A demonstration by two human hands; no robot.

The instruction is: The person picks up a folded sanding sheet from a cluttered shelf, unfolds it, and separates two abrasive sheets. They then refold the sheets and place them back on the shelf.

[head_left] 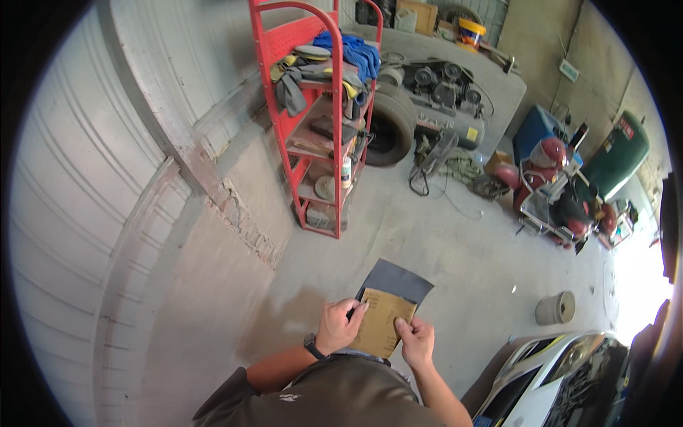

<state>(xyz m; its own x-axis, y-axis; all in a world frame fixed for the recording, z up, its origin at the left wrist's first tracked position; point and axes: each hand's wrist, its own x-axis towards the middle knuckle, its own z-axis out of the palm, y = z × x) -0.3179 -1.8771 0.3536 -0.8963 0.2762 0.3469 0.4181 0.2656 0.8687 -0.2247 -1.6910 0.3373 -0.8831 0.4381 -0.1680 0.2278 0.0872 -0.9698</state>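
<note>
The left forearm (279, 368) is slanting up and rightward; the left hand (336, 329) is gripping, its fingers (342, 307) curling and its thumb (358, 314) pointing up and inward; the right forearm (440, 390) is leaning leftward as it is rising from the lower edge; the right hand (418, 343) is gripping too, its thumb pointing up and leftward; both hands are facing each other, well apart, before the torso (348, 396).

Matt paper-backed sandpaper (388, 322), smooth painted metal rack (290, 37), blue cloth (361, 55)
</note>
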